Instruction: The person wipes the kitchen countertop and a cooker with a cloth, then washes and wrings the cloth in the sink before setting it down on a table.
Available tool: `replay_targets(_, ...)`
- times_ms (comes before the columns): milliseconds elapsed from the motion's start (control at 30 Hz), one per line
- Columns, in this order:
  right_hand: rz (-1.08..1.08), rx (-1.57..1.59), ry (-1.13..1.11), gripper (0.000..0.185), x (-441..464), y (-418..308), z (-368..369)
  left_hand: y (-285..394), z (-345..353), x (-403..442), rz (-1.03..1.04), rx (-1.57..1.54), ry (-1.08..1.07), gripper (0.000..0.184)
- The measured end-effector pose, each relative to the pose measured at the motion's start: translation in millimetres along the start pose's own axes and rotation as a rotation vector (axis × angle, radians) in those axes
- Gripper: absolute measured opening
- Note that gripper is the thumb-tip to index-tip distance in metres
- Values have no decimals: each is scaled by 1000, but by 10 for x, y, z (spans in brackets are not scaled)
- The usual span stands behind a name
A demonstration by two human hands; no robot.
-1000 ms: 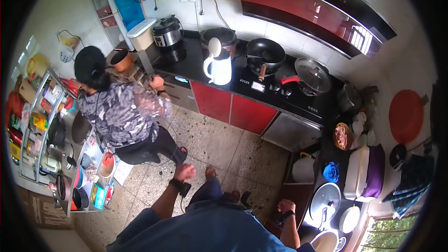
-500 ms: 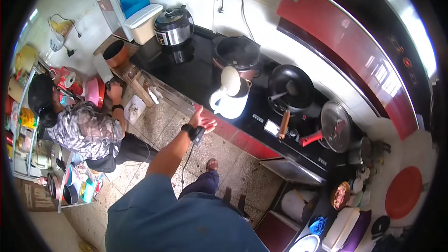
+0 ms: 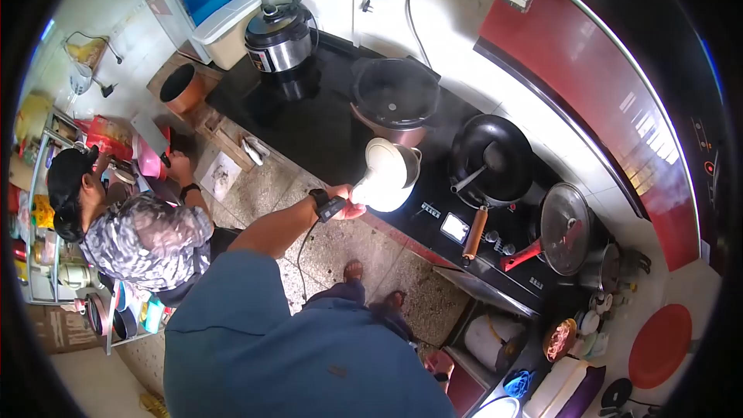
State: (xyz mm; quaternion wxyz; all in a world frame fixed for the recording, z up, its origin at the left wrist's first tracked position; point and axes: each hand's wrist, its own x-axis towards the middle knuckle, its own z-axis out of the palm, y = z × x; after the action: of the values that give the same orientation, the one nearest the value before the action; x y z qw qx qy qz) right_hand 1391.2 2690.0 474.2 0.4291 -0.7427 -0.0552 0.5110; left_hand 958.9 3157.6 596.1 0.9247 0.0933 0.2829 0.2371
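White kettle point(image 3: 396, 193), its lid point(image 3: 383, 156) already open, is being gripped by the curled left hand point(image 3: 346, 200), unlifted at the counter's point(image 3: 325, 120) near edge. The right hand point(image 3: 439, 365) is being partly hidden, its grip unclear.

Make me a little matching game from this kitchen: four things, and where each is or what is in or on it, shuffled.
Column one:
1. White kettle with a raised lid
2. Round black wok with a wooden handle
3. Silver-and-black electric cooker
4. Flat red disc

Column two:
A. Against the wall at the picture's right
B. Beside a cream box with a pale lid
C. The person's left hand is at its handle
D. A ladle lies in it

Pairs: 1-C, 2-D, 3-B, 4-A.
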Motion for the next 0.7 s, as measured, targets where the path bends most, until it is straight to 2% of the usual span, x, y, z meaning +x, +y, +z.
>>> replay_targets(67, -41, 77, -15, 16, 65, -107, 3, -199, -23, 14, -9, -74, -22, 5)
replay_targets(100, 23, 117, 12, 15, 136, -103, 68, -291, -48, 24, -10, -139, -40, 5)
replay_targets(133, 82, 156, 40, 13, 166, -131, 79, -404, 103, -60, 34, -142, 36, 11)
replay_targets(233, 105, 158, 15, 12, 208, -170, 39, -663, 215, -210, 81, -157, 91, 14)
replay_targets(267, 22, -274, -123, 22, 235, -218, -89, -779, 172, -226, 90, -228, 90, 16)
replay_targets(300, 20, -292, -135, 22, 290, -235, -134, -896, 140, -277, 106, -242, 95, 16)
replay_targets(367, 232, -108, -40, 13, 694, 120, -379, -1230, 132, -450, 223, -206, -39, 16)
replay_targets(400, 239, -133, -47, 13, 945, 325, -561, -1418, 44, -476, 274, -239, 71, 20)
replay_targets(467, 174, -61, -96, 16, 1342, 614, -910, -1790, 94, -697, 344, -274, 140, 21)
replay_targets(500, 177, -82, -107, 16, 1338, 567, -1029, -1960, 124, -805, 404, -284, 192, 22)
replay_targets(567, 209, -223, -199, 18, 1456, 384, -1340, -2458, 32, -983, 478, -376, 31, 28)
replay_targets(600, 216, -356, -276, 18, 1564, 384, -1471, -2701, 61, -1079, 492, -439, 73, 28)
replay_targets(700, 216, -396, -249, 15, 1220, -254, -1386, -3299, 301, -1529, 561, -491, 157, 28)
